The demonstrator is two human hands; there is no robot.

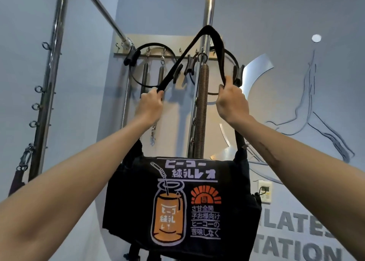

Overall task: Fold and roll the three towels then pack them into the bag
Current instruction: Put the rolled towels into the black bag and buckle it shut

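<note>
1. Fingers of the left hand (151,102) curl tight round the left run of the black strap (207,33); those of the right hand (230,100) pinch and wrap its right run. Neither hand is free.
2. Both arms reach up and forward. Between the two fists the strap rises to a peak that sits against the upright chrome pole (209,3); whether it is hooked on something there or merely passes in front cannot be told.
3. Below the hands hangs the bag (183,201), black, printed flap facing the person, its long axis level and its mouth hidden under the flap.
4. So the bag lies straight down from the fingers, roughly midway between them, its right strap end running up into the right fist, which makes that hand slightly the nearer.
5. No towels are in view, so the folding and packing appear not yet begun; fetching the bag looks like the step in hand.
6. A coil spring (202,102) and wall hooks (163,55) hang just behind the strap, where it could snag.
</note>
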